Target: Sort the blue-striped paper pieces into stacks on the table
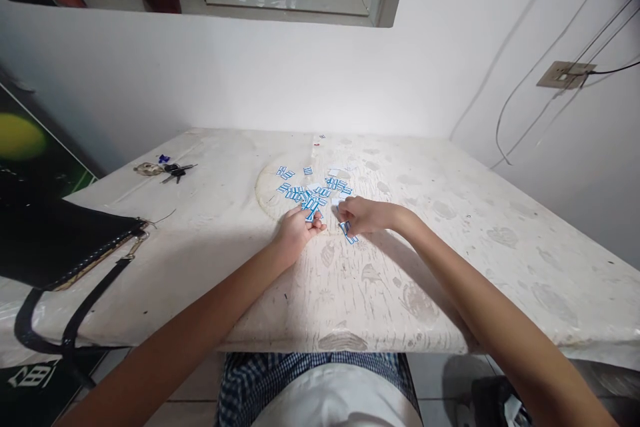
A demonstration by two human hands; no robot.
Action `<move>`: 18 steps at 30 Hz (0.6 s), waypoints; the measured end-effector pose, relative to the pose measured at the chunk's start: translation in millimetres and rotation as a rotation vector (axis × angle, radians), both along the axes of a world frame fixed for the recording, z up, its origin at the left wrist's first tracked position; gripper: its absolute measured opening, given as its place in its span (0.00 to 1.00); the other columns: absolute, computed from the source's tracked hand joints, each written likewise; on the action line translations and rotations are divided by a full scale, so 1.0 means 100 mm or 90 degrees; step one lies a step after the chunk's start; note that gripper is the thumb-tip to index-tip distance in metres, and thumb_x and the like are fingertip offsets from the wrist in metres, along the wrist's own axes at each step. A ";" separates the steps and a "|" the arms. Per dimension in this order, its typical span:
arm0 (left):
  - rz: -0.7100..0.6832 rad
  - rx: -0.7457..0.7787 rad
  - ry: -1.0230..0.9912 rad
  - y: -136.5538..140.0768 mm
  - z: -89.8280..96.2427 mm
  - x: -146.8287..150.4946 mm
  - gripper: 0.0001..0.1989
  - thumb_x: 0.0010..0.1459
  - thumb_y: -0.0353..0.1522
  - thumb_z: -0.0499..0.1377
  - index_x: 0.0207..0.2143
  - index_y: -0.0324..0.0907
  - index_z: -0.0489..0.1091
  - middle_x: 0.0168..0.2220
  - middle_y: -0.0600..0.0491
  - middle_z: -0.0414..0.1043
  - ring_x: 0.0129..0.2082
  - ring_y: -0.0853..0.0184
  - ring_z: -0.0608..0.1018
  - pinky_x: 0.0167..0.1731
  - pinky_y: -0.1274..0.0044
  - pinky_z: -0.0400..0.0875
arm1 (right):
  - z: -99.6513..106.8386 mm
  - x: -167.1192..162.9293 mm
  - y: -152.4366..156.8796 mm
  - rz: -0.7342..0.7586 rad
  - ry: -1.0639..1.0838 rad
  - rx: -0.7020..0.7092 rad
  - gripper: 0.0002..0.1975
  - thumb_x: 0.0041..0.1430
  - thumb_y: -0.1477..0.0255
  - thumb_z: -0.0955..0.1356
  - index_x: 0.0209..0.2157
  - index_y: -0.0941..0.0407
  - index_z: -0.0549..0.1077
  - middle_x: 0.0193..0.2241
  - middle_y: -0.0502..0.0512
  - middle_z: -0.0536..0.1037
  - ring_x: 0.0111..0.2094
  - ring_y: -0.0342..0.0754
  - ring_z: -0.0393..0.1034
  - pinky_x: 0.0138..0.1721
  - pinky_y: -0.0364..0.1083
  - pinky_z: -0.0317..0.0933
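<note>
Cards (310, 197), small with blue lines, lie loose in the middle of the table (410, 280), most of them just past both hands on the far side. Main clump runs roughly left-right, densest right at the left hand's fingertips. A few strays sit farther off toward the wall (310, 80).

Left hand (296, 232): fingers curled in, looks to be holding a few cards at the near edge of the clump. Count unclear, they overlap.

Right hand (367, 215): fingers bent down, narrow, tips at the right end of the clump. Can't tell if anything is pinched; the fingers hide it.

Key relation: the near-side cards (349, 233) sit under and just beside the right fingers, in the gap between the hands but clearly closer to the right. Their line slants, far-left to near-right. A blank white card shows just left of the right fingertips. Hands are near each other, not touching.

Off to the left, well apart: keys (175, 171), and a black bag (60, 240) at the table's left side.
</note>
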State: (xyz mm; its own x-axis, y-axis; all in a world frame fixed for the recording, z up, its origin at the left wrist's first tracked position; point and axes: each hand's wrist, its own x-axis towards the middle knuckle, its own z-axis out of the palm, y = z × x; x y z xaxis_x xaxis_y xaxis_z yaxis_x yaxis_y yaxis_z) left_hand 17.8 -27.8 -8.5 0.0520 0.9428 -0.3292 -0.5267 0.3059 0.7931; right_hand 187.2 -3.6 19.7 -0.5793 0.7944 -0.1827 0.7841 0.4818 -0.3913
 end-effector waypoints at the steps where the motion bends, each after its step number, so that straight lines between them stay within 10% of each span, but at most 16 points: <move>1: -0.001 0.004 0.003 0.00 0.00 0.00 0.09 0.50 0.18 0.48 0.29 0.41 0.55 0.18 0.56 0.62 0.15 0.74 0.64 0.21 0.78 0.64 | 0.00 0.00 0.01 0.010 0.017 -0.027 0.08 0.40 0.77 0.69 0.25 0.57 0.66 0.24 0.50 0.66 0.25 0.42 0.60 0.22 0.42 0.51; 8: -0.044 0.033 0.029 0.01 -0.03 0.01 0.06 0.54 0.23 0.48 0.26 0.40 0.57 0.15 0.56 0.61 0.12 0.72 0.64 0.18 0.78 0.63 | 0.12 0.02 0.02 -0.001 0.426 -0.207 0.10 0.46 0.72 0.68 0.33 0.58 0.67 0.20 0.46 0.67 0.21 0.40 0.60 0.24 0.42 0.55; 13: -0.124 0.055 0.022 0.01 -0.04 0.03 0.10 0.59 0.33 0.45 0.29 0.39 0.61 0.15 0.57 0.60 0.11 0.73 0.62 0.17 0.78 0.63 | -0.03 -0.22 -0.01 -0.096 0.609 -0.094 0.12 0.45 0.73 0.69 0.35 0.58 0.68 0.23 0.47 0.68 0.24 0.41 0.64 0.27 0.42 0.57; 18: -0.152 0.114 0.014 -0.03 -0.06 0.02 0.04 0.55 0.30 0.50 0.28 0.40 0.61 0.16 0.56 0.62 0.13 0.72 0.65 0.19 0.76 0.66 | -0.25 -0.37 -0.03 -0.139 0.510 0.060 0.09 0.48 0.72 0.67 0.34 0.58 0.69 0.21 0.46 0.65 0.23 0.41 0.61 0.27 0.42 0.55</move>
